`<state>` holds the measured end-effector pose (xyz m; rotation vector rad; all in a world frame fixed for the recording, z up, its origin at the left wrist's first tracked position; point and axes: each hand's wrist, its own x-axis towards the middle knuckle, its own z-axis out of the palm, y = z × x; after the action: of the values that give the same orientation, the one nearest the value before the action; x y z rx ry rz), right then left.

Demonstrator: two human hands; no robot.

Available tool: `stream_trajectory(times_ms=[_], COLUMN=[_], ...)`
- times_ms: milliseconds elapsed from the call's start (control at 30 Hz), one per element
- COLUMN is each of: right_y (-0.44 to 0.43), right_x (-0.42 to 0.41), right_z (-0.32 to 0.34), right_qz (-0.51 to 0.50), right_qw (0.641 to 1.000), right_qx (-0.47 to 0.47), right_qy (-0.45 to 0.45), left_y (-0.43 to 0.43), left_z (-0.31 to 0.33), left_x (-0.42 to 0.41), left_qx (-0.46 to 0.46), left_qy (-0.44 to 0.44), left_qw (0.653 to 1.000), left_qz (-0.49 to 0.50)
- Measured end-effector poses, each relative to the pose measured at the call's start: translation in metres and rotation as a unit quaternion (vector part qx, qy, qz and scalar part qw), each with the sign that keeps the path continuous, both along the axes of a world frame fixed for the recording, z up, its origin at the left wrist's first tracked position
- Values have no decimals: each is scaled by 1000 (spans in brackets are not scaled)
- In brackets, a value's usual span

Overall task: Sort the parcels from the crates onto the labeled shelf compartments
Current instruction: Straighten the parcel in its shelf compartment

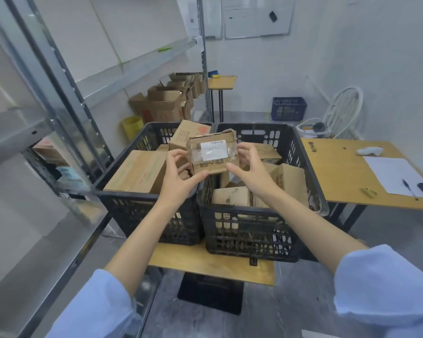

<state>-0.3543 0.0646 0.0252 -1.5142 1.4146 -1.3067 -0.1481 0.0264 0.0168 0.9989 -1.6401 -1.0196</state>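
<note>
Head view: both hands are holding a small parcel (211, 153) above two black crates (244, 230), label facing up. Left hand (178, 175) is pinching its lower left edge; right hand (250, 169) is gripping its right side, fingers curled round it.

White sticker label (214, 150) on the small taped brown cardboard parcel (209, 167): barcode on top, print below unreadable. Black characters on the light wooden table (340, 174) corner and on a brown cardboard box (292, 182) in the right black plastic crate (249, 230): illegible too.
</note>
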Motion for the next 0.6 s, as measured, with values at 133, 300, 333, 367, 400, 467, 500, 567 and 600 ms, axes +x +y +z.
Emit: stream_trajectory(times_ms=[133, 300, 333, 367, 400, 467, 500, 567, 600], right_y=[9, 10, 10, 11, 12, 17, 19, 24, 27], right_x=[12, 35, 39, 44, 48, 55, 59, 66, 70], right_z=[3, 7, 7, 8, 9, 12, 13, 18, 20], right_qz=[16, 63, 71, 80, 90, 114, 129, 160, 175], right_qw=[1000, 993, 992, 992, 992, 990, 989, 985, 982], right_qx=[-12, -27, -29, -30, -31, -40, -47, -48, -49], right_qy=[18, 94, 101, 97, 86, 67, 59, 47, 47], left_y=[17, 32, 36, 40, 46, 57, 64, 81, 90], left_z=[2, 9, 10, 11, 13, 14, 15, 17, 18], left_x=[13, 34, 39, 44, 48, 55, 59, 64, 66], left_qx=[0, -29, -41, -52, -62, -70, -69, -62, -57], left_qy=[5, -32, -44, -53, -56, -53, -53, -51, -47], left_qw=[999, 995, 994, 992, 990, 987, 985, 983, 982], left_qz=[34, 86, 96, 106, 115, 135, 146, 166, 175])
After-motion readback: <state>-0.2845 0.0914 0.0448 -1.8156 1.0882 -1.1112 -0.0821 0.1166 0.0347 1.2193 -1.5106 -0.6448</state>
